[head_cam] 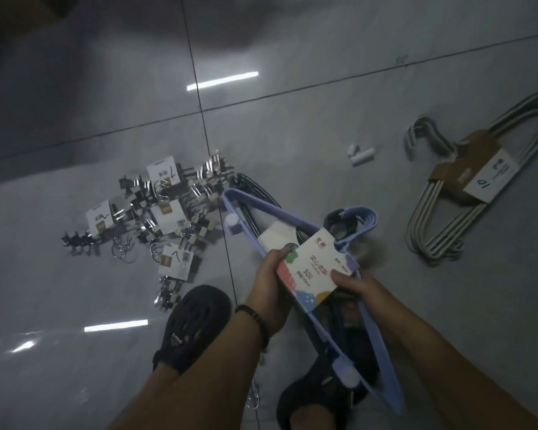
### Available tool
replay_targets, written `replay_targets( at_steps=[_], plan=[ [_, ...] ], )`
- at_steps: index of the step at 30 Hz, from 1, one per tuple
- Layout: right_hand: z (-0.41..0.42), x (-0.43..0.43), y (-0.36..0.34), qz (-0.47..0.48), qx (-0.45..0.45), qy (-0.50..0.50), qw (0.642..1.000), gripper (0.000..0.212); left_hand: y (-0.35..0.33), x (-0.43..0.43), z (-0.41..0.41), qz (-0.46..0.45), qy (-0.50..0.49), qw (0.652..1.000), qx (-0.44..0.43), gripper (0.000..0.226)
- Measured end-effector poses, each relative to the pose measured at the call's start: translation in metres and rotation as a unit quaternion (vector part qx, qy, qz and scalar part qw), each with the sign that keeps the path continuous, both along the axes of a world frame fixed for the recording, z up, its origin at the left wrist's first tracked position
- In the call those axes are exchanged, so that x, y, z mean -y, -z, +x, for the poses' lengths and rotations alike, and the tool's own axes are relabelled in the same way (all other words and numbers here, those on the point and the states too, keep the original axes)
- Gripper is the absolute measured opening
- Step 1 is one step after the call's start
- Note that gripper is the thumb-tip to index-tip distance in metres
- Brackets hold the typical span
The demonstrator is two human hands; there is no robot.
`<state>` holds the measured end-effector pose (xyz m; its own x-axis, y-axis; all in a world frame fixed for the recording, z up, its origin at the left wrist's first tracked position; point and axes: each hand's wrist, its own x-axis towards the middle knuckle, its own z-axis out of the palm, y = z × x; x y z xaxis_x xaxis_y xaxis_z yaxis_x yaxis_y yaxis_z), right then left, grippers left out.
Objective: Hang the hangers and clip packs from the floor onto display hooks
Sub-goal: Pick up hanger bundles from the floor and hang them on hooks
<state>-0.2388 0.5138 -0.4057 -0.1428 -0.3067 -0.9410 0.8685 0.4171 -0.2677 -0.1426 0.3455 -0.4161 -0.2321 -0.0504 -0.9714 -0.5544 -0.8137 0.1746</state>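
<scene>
Glossy grey tile floor (308,125), crossed by dark grout lines (196,88) that meet above centre. Two bright strip-light reflections lie on it, one at upper centre (222,80), one at lower left (116,325). Two small white cylinders (361,154) lie touching, right of centre. My dark left shoe (193,324) stands at bottom centre; my right shoe (320,395) is partly hidden. Upper-left corner: a dim brown shape (28,13), unidentifiable.

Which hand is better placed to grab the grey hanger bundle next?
Likely right: the right hand lies nearer the grey hanger bundle; the left hand also grips the blue hanger pack.
</scene>
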Motion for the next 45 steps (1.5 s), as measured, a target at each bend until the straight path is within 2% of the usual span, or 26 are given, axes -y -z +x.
replay_targets(
  at_steps=[2, 4, 6, 8, 9, 11, 13, 14, 16, 17, 19, 22, 24, 26, 28, 30, 32, 35, 38, 41, 42, 45],
  plan=[
    [-0.004, -0.014, -0.033, 0.015, -0.033, -0.021, 0.999, 0.061, -0.025, -0.013, -0.001, 0.018, 0.009, 1.0, -0.004, 0.075],
    [-0.009, -0.028, -0.075, 0.02, -0.057, -0.022, 0.998, 0.059, -0.051, -0.018, -0.005, 0.032, 0.021, 0.999, -0.018, 0.086],
    [-0.013, -0.034, -0.127, 0.034, -0.079, -0.04, 0.995, 0.049, -0.089, -0.015, -0.016, 0.025, 0.06, 0.997, -0.036, 0.086],
    [-0.022, -0.035, -0.186, 0.06, -0.145, -0.104, 0.982, 0.026, -0.137, -0.01, -0.031, 0.0, 0.108, 0.992, -0.06, 0.08],
    [-0.03, -0.034, -0.218, 0.093, -0.188, -0.139, 0.968, 0.019, -0.166, -0.005, -0.041, -0.014, 0.127, 0.989, -0.074, 0.076],
    [-0.051, -0.028, -0.289, 0.199, -0.289, -0.233, 0.907, 0.031, -0.227, 0.003, -0.062, -0.045, 0.165, 0.979, -0.107, 0.065],
    [-0.075, -0.023, -0.363, 0.294, -0.398, -0.216, 0.842, 0.035, -0.298, 0.007, -0.09, -0.067, 0.208, 0.963, -0.157, 0.065],
    [-0.088, -0.021, -0.4, 0.308, -0.449, -0.187, 0.817, 0.034, -0.336, 0.007, -0.105, -0.074, 0.231, 0.953, -0.183, 0.067],
    [-0.112, -0.015, -0.471, 0.278, -0.511, -0.156, 0.798, 0.041, -0.416, 0.006, -0.133, -0.085, 0.283, 0.925, -0.238, 0.07],
    [-0.122, -0.013, -0.505, 0.256, -0.519, -0.156, 0.801, 0.048, -0.456, 0.003, -0.145, -0.087, 0.311, 0.909, -0.262, 0.071],
    [-0.137, -0.013, -0.576, 0.25, -0.522, -0.175, 0.796, 0.047, -0.537, -0.007, -0.164, -0.099, 0.376, 0.864, -0.319, 0.077],
    [-0.141, -0.027, -0.675, 0.306, -0.566, -0.146, 0.751, 0.036, -0.641, -0.021, -0.181, -0.132, 0.453, 0.789, -0.393, 0.085],
    [-0.129, -0.043, -0.733, 0.327, -0.571, -0.101, 0.746, 0.021, -0.707, -0.029, -0.19, -0.138, 0.467, 0.767, -0.418, 0.072],
    [-0.108, -0.058, -0.785, 0.353, -0.562, -0.087, 0.743, 0.02, -0.768, -0.04, -0.197, -0.141, 0.492, 0.738, -0.44, 0.044],
    [-0.08, -0.071, -0.832, 0.389, -0.554, -0.065, 0.733, 0.023, -0.816, -0.055, -0.199, -0.153, 0.509, 0.708, -0.465, 0.049],
    [-0.046, -0.08, -0.872, 0.421, -0.561, -0.02, 0.713, 0.025, -0.852, -0.072, -0.189, -0.173, 0.507, 0.681, -0.499, 0.06],
    [-0.003, -0.086, -0.905, 0.452, -0.556, 0.035, 0.696, 0.023, -0.881, -0.085, -0.17, -0.178, 0.52, 0.639, -0.538, 0.067],
    [0.072, -0.09, -0.956, 0.504, -0.561, 0.146, 0.64, 0.009, -0.93, -0.106, -0.132, -0.139, 0.544, 0.575, -0.595, 0.053],
    [0.148, -0.093, -1.007, 0.569, -0.551, 0.232, 0.564, 0.025, -0.982, -0.131, -0.09, -0.089, 0.561, 0.508, -0.648, 0.034],
    [0.224, -0.093, -1.058, 0.63, -0.495, 0.261, 0.539, 0.031, -1.027, -0.158, -0.048, -0.078, 0.556, 0.437, -0.703, 0.017],
    [0.25, -0.091, -1.074, 0.65, -0.472, 0.265, 0.534, 0.031, -1.041, -0.165, -0.032, -0.089, 0.552, 0.403, -0.725, 0.015],
    [0.326, -0.076, -1.113, 0.705, -0.423, 0.256, 0.509, 0.029, -1.077, -0.181, 0.018, -0.153, 0.509, 0.307, -0.789, 0.021]
  ],
)
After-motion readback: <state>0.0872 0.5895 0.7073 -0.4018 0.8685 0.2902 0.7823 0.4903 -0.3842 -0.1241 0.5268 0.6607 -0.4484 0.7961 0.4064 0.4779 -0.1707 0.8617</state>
